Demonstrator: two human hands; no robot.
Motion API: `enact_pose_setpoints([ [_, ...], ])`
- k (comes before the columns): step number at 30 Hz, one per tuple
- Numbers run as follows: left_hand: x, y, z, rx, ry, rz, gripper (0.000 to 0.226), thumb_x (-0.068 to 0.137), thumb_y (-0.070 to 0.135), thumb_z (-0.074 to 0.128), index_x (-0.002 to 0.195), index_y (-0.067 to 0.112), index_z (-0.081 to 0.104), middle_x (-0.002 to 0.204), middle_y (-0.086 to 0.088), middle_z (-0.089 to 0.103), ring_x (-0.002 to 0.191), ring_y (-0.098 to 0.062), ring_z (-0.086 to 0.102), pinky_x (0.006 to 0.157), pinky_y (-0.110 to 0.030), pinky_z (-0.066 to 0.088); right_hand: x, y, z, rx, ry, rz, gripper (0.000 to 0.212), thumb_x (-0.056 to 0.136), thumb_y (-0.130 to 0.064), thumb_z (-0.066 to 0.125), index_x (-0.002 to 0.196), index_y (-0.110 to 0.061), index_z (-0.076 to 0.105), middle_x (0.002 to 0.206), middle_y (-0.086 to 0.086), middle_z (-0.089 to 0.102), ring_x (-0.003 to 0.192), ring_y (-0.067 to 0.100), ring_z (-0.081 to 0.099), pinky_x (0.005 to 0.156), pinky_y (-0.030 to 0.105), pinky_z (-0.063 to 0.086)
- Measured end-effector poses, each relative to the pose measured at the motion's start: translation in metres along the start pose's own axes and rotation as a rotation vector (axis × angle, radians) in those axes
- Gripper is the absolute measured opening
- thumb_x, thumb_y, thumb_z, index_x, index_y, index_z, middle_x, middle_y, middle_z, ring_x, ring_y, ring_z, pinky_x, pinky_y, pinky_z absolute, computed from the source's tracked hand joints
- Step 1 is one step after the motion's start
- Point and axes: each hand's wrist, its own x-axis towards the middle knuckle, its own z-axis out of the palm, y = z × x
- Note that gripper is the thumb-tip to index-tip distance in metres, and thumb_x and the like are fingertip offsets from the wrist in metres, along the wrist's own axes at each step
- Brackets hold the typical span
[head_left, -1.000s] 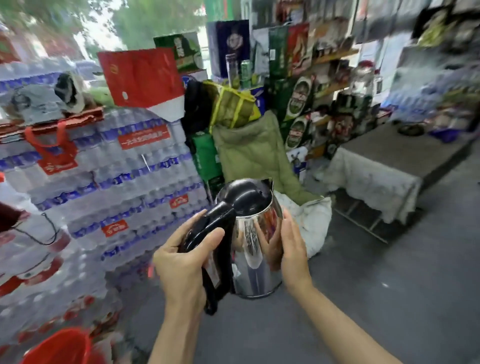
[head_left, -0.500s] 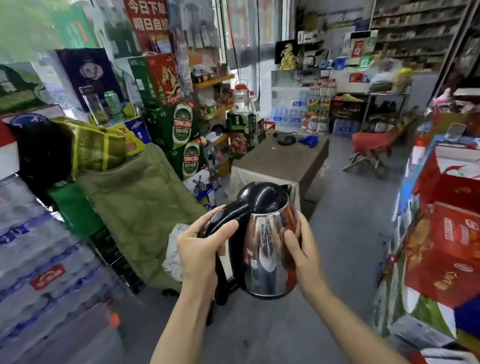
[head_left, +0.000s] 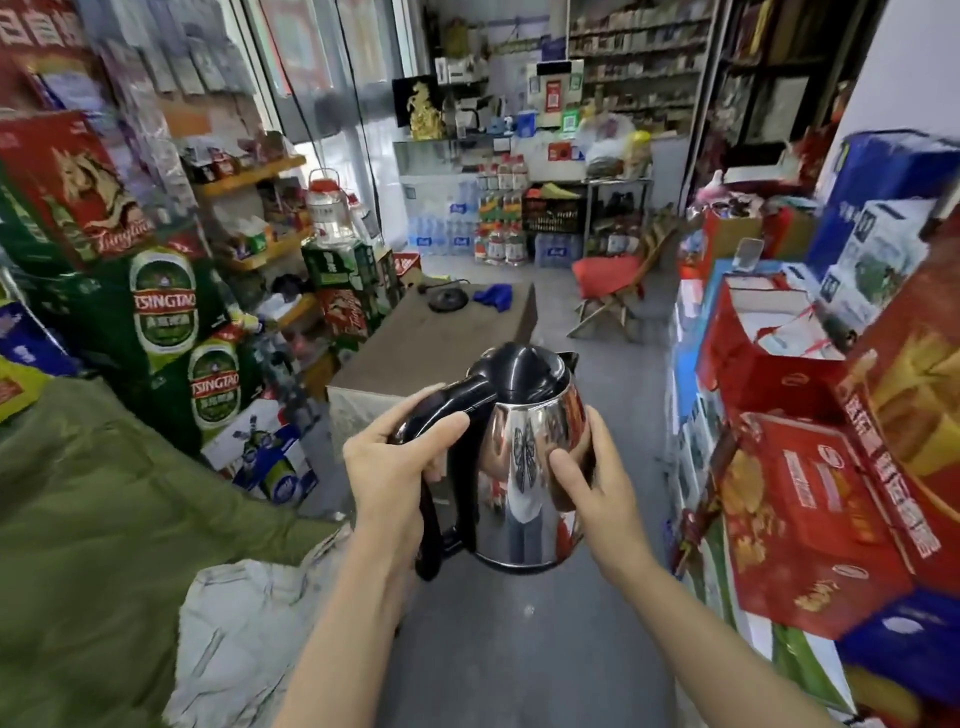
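Note:
I hold a stainless-steel electric kettle (head_left: 524, 467) with a black lid and spout in front of me, upright above the floor. My left hand (head_left: 395, 467) grips its black handle, thumb on top. My right hand (head_left: 597, 483) cups the shiny body from the right, thumb across the front and fingers round the far side. A round black kettle base (head_left: 448, 300) lies on the far end of a low brown table (head_left: 415, 343), beside a blue cloth (head_left: 492, 296).
Green beer cartons (head_left: 166, 306) and shelves line the left; a green quilt (head_left: 93, 519) is piled at lower left. Red and blue gift boxes (head_left: 810, 493) are stacked along the right. A grey floor aisle (head_left: 613, 374) runs ahead to a red folding chair (head_left: 608, 280).
The view has swung right, from stacked water bottles to the shop aisle and table. Both hands keep the same hold on the kettle.

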Motion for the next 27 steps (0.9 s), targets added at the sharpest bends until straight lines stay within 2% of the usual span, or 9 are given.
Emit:
enact_pose_setpoints([
  [4,0.064,-0.025,0.031,-0.022,-0.044,-0.018,0.041,0.046,0.014,0.090,0.085,0.023,0.080,0.056,0.006,0.063,0.046,-0.008,0.048,0.048,-0.018,0.041,0.066,0.015,-0.009,-0.049,0.040,-0.014,0.077,0.086,-0.062,0.060,0.151,-0.029,0.037,0.129,0.000,0.059,0.127,0.016,0.054,0.107,0.050,0.045],
  [7,0.119,-0.049,0.059,-0.006,-0.072,-0.020,0.044,0.055,0.009,0.087,0.097,0.013,0.078,0.053,0.007,0.060,0.044,-0.008,0.044,0.046,-0.018,0.038,0.121,0.033,-0.020,-0.057,0.038,-0.041,0.070,0.085,-0.055,0.062,0.147,-0.029,0.042,0.122,-0.005,0.062,0.119,0.012,0.058,0.104,0.047,0.049],
  [9,0.147,-0.060,0.078,0.011,-0.069,0.001,0.038,0.064,0.002,0.082,0.102,0.007,0.075,0.051,0.008,0.059,0.044,-0.007,0.043,0.045,-0.018,0.037,0.154,0.041,-0.026,-0.046,0.004,-0.044,0.068,0.085,-0.050,0.064,0.146,-0.027,0.043,0.125,-0.009,0.062,0.119,0.008,0.058,0.104,0.043,0.050],
  [12,0.201,-0.084,0.112,0.006,-0.064,0.032,0.038,0.066,-0.003,0.080,0.103,0.002,0.074,0.053,0.010,0.061,0.046,-0.002,0.051,0.049,-0.013,0.042,0.222,0.061,-0.040,-0.064,-0.015,-0.047,0.065,0.085,-0.048,0.065,0.144,-0.027,0.045,0.127,-0.007,0.063,0.120,0.009,0.059,0.104,0.038,0.049],
  [16,0.270,-0.114,0.147,0.017,-0.041,0.035,0.051,0.052,0.014,0.086,0.101,0.006,0.075,0.056,0.010,0.062,0.048,-0.003,0.053,0.051,-0.013,0.043,0.303,0.086,-0.052,-0.071,-0.051,0.000,0.052,0.086,-0.036,0.068,0.133,-0.022,0.051,0.112,-0.019,0.065,0.108,0.000,0.062,0.094,0.023,0.049],
  [20,0.338,-0.149,0.175,0.015,0.010,0.023,0.053,0.052,0.026,0.085,0.101,0.008,0.076,0.056,0.009,0.062,0.049,-0.005,0.052,0.049,-0.016,0.041,0.379,0.115,-0.057,-0.090,-0.068,0.020,0.077,0.083,-0.051,0.071,0.148,-0.024,0.042,0.139,-0.004,0.059,0.129,0.010,0.055,0.109,0.035,0.046],
  [22,0.372,-0.164,0.188,0.036,0.016,0.024,0.052,0.053,0.024,0.086,0.101,0.008,0.076,0.056,0.009,0.062,0.048,-0.005,0.050,0.047,-0.018,0.039,0.418,0.132,-0.058,-0.081,-0.077,0.026,0.067,0.084,-0.043,0.073,0.144,-0.032,0.045,0.137,-0.013,0.060,0.126,-0.002,0.055,0.106,0.022,0.045],
  [24,0.406,-0.182,0.199,0.048,0.017,0.032,0.044,0.059,0.015,0.085,0.101,0.008,0.076,0.056,0.009,0.062,0.048,-0.006,0.049,0.046,-0.019,0.037,0.457,0.151,-0.057,-0.089,-0.077,0.035,0.055,0.088,-0.024,0.075,0.133,-0.040,0.047,0.127,-0.025,0.059,0.114,-0.018,0.054,0.094,0.005,0.041],
  [27,0.462,-0.203,0.215,0.067,0.008,0.042,0.037,0.068,0.003,0.081,0.104,0.005,0.074,0.056,0.009,0.062,0.048,-0.004,0.050,0.047,-0.018,0.039,0.516,0.174,-0.055,-0.097,-0.101,0.029,0.057,0.089,-0.008,0.073,0.124,-0.044,0.046,0.120,-0.027,0.058,0.107,-0.025,0.053,0.087,-0.001,0.039],
])
